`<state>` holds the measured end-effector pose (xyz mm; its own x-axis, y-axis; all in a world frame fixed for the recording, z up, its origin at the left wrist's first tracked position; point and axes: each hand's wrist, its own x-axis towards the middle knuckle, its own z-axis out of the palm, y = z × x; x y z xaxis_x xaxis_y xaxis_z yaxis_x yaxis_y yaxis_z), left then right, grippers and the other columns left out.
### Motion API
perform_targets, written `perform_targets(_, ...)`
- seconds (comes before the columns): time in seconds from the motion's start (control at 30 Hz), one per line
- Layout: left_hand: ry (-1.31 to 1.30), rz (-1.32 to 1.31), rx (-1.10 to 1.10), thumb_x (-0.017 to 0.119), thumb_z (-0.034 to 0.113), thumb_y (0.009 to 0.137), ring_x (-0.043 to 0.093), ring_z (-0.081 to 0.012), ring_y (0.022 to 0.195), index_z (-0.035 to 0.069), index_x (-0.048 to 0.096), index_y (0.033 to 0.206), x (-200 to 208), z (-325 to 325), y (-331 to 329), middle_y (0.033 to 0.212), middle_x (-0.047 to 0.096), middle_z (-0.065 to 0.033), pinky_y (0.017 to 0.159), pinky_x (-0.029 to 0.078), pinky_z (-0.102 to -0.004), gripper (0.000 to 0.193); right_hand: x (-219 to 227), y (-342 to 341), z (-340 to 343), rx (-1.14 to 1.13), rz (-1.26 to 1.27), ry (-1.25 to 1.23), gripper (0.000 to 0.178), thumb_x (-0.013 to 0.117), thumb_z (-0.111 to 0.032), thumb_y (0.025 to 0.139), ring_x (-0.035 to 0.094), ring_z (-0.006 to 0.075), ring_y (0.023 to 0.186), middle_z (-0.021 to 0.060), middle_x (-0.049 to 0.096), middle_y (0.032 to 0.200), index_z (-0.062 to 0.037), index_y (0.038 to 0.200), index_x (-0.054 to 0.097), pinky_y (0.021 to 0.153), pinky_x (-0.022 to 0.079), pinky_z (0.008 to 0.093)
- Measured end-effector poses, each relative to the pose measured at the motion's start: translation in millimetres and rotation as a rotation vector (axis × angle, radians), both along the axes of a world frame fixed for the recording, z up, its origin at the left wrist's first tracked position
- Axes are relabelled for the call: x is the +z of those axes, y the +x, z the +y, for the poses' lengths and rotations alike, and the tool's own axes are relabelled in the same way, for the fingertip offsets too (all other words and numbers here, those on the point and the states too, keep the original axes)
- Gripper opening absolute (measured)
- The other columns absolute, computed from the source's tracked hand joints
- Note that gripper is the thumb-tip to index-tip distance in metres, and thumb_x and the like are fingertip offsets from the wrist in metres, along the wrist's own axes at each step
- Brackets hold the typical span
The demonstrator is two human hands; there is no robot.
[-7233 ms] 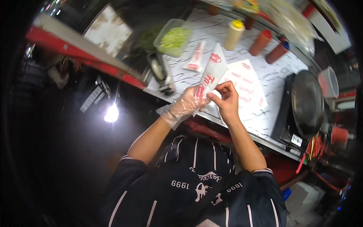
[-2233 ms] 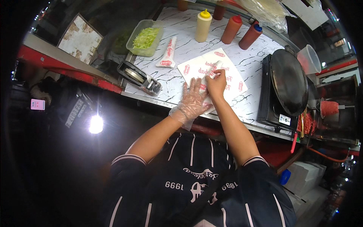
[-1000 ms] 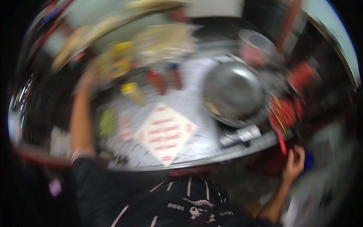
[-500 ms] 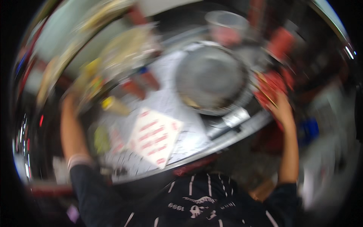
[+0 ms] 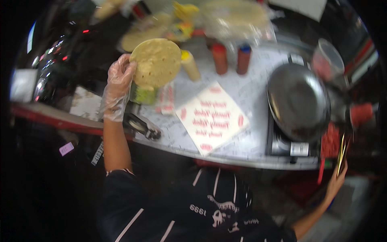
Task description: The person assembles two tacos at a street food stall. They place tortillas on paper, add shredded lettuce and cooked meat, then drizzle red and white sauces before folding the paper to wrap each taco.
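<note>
My left hand (image 5: 117,82), in a see-through plastic glove, grips a round tortilla (image 5: 157,62) by its left edge. It holds the tortilla up over the left part of the table. At the far right my bare right hand (image 5: 335,182) is closed around gold-coloured tongs (image 5: 342,155), which point away from me. Beside the tongs lies a heap of red food (image 5: 330,142) with a red handle sticking out toward me. A dark frying pan (image 5: 298,103) rests on a stove (image 5: 278,147). Left of it, a white printed paper sheet (image 5: 213,117) lies flat on the table.
Behind the paper stand a yellow-capped bottle (image 5: 190,67), a red-capped bottle (image 5: 219,59) and a blue-capped bottle (image 5: 243,60). A plastic bag of tortillas (image 5: 238,20) lies at the back. Green shredded food (image 5: 146,96) sits below the held tortilla. A see-through tub (image 5: 328,60) stands behind the pan.
My left hand has lifted a tortilla into plain view. My right hand has drawn back toward me from the red food with the tongs. The view has swung left; the earlier frame is blurred.
</note>
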<state>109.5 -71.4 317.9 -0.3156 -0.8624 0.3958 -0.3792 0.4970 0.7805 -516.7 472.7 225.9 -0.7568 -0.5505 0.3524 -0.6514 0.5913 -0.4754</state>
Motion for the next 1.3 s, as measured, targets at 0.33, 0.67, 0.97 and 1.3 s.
perform_targets(0.33, 0.327, -0.345, -0.164, 0.074, 0.027, 0.100, 0.071, -0.0208, 0.070, 0.001, 0.076, 0.103, -221, 49, -92, 0.076, 0.072, -0.0111, 0.069, 0.058, -0.0376, 0.027, -8, 248, -106, 0.510, -0.222, -0.173, 0.055, 0.072, -0.007, 0.098, 0.068, 0.0242, 0.093, 0.0132, 0.068, 0.123, -0.0005, 0.151, 0.057, 0.083, 0.055, 0.0375)
perform_targets(0.67, 0.004, -1.186, 0.053, 0.063, 0.015, 0.096, 0.073, -0.0321, 0.114, 0.012, 0.078, 0.125, -170, -165, 104, 0.123, 0.077, -0.0173, 0.103, 0.057, -0.0445, 0.033, -85, 336, -198, 0.625, -0.293, 0.117, 0.052, 0.072, -0.008, 0.096, 0.064, 0.0371, 0.081, 0.0181, 0.060, 0.095, -0.0069, 0.147, 0.061, 0.072, 0.052, 0.0466)
perform_targets(0.97, 0.073, -1.370, 0.035, 0.071, 0.025, 0.088, 0.073, -0.0343, 0.119, 0.020, 0.084, 0.119, -162, -194, 121, 0.127, 0.077, -0.0139, 0.109, 0.055, -0.0424, 0.034, -67, 334, -182, 0.623, -0.392, 0.017, 0.053, 0.072, -0.008, 0.096, 0.064, 0.0347, 0.085, 0.0185, 0.059, 0.095, -0.0025, 0.148, 0.060, 0.074, 0.052, 0.0439)
perform_targets(1.3, 0.040, -0.998, 0.063, 0.081, 0.017, 0.085, 0.078, -0.0321, 0.092, 0.007, 0.084, 0.109, -77, -112, 81, 0.101, 0.080, -0.0171, 0.088, 0.061, -0.0426, 0.026, -58, 308, -161, 0.619, -0.415, -0.047, 0.053, 0.076, -0.009, 0.094, 0.065, 0.0368, 0.083, 0.0194, 0.060, 0.095, -0.0034, 0.146, 0.062, 0.072, 0.052, 0.0431)
